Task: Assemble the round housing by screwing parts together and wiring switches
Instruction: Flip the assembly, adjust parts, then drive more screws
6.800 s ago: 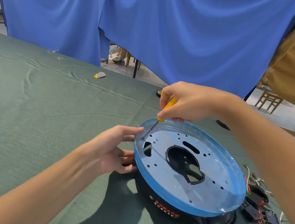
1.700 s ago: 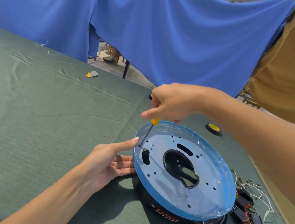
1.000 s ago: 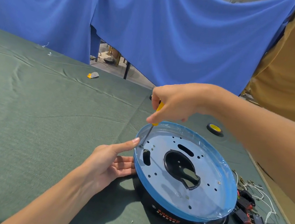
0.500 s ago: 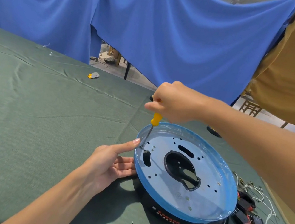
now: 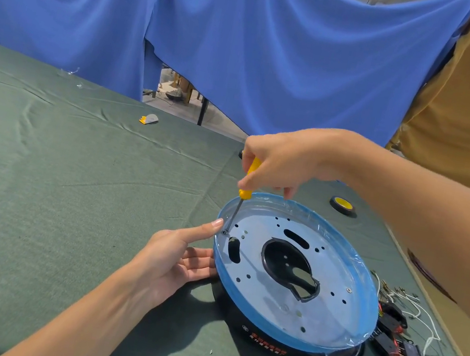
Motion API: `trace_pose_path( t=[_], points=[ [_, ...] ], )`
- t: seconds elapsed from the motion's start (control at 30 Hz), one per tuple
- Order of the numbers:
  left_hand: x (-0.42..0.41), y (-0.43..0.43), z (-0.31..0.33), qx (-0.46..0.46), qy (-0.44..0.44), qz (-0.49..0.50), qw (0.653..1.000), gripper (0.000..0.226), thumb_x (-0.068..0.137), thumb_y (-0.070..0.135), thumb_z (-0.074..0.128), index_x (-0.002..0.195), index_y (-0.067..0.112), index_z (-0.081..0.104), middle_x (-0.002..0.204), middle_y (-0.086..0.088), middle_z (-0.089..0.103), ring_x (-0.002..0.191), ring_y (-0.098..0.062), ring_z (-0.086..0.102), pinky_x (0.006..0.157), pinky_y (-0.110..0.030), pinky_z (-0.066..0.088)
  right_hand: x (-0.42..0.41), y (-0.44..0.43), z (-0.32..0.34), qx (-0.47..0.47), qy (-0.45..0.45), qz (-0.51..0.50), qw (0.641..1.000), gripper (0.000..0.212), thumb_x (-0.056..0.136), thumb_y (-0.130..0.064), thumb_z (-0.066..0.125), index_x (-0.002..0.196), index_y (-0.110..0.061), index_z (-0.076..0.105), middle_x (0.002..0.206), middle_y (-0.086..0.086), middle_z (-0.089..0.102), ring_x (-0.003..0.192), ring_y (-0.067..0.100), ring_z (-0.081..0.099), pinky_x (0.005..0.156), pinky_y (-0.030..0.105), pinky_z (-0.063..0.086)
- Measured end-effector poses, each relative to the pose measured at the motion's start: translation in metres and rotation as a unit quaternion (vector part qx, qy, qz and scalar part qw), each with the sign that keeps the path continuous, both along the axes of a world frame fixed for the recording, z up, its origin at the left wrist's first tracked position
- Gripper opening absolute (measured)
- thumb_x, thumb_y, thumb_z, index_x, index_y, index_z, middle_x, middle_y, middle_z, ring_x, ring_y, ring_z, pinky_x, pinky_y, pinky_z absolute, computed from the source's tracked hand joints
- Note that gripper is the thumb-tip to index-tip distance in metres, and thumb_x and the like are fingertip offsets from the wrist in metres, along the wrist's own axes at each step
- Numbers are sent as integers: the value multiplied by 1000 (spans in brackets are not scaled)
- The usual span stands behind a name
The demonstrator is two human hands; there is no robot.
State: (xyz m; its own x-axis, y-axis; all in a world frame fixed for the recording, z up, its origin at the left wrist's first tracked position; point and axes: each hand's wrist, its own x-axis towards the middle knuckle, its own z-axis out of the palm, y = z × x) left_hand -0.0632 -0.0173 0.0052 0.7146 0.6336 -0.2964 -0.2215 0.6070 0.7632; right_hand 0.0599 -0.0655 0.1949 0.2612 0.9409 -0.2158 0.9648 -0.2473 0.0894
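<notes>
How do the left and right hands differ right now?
The right hand is curled round the yellow-handled screwdriver; the left hand holds nothing, its fingers straight. The right hand is raised above the rim of the round housing; the left hand lies low beside it, index fingertip at the rim by the screwdriver tip. Both work at the same rim spot.
</notes>
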Motion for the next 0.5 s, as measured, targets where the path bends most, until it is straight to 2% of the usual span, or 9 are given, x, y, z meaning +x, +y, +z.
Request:
trace_pose_path(
  t=[0.07, 0.13, 0.2, 0.27, 0.3, 0.37, 0.43, 0.5],
  points=[
    [0, 0, 0, 0, 0, 0, 1000, 72, 45, 22, 92, 108, -1, 65, 92, -31, 72, 86, -42, 73, 61, -42, 61, 2, 2, -6, 31, -67, 44, 996, 31, 95, -36, 52, 91, -7, 60, 81, 12, 65, 64, 23, 63, 45, 22, 39],
    [0, -1, 0, 1, 1, 0, 1000, 72, 45, 22, 92, 108, -1, 65, 91, -31, 72, 86, -42, 73, 61, -42, 61, 4, 6, -18, 80, -95, 45, 991, 36, 98, -31, 45, 73, -6, 50, 67, 12, 54, 69, 32, 51, 53, 29, 36],
    [0, -1, 1, 2, 2, -1, 1000, 71, 46, 22, 92, 108, -1, 66, 90, -31, 72, 86, -42, 73, 61, -41, 61, 3, 5, -16, 67, -61, 21, 996, 38, 99, -38, 45, 73, -10, 49, 66, 8, 54, 68, 28, 52, 52, 28, 39],
    [-1, 0, 0, -1, 0, -1, 1000, 70, 46, 21, 92, 107, -2, 66, 90, -31, 71, 85, -43, 73, 61, -42, 61, 1, -1, -6, 9, -27, 14, 1000, 30, 95, -45, 53, 90, -16, 57, 77, 3, 62, 62, 18, 59, 44, 20, 42],
    [-1, 0, 0, -2, -1, 0, 1000, 69, 46, 20, 91, 106, -3, 67, 90, -32, 71, 85, -43, 73, 61, -42, 61, 1, -3, -3, 0, -26, 29, 999, 23, 93, -42, 57, 93, -20, 58, 81, 1, 63, 61, 15, 60, 43, 19, 41],
    [-1, 0, 0, -5, -4, -1, 1000, 69, 46, 20, 91, 106, -2, 66, 91, -32, 71, 86, -43, 73, 60, -42, 61, 1, -1, -7, 25, -60, 68, 996, 20, 94, -33, 55, 81, -17, 57, 72, 0, 65, 61, 16, 58, 47, 23, 39],
    [-1, 0, 1, -4, -5, -2, 1000, 68, 46, 20, 91, 105, -2, 67, 91, -32, 71, 86, -43, 72, 60, -42, 61, 3, 4, -17, 57, -89, 61, 993, 34, 98, -24, 46, 67, -9, 48, 55, 2, 61, 60, 20, 53, 51, 27, 39],
    [-1, -2, 1, -2, -5, -3, 1000, 66, 46, 20, 91, 104, -2, 67, 91, -32, 71, 86, -43, 73, 60, -41, 61, 4, 5, -19, 52, -72, 29, 996, 42, 100, -32, 45, 65, -8, 49, 51, 2, 58, 58, 21, 53, 50, 26, 41]
  ],
)
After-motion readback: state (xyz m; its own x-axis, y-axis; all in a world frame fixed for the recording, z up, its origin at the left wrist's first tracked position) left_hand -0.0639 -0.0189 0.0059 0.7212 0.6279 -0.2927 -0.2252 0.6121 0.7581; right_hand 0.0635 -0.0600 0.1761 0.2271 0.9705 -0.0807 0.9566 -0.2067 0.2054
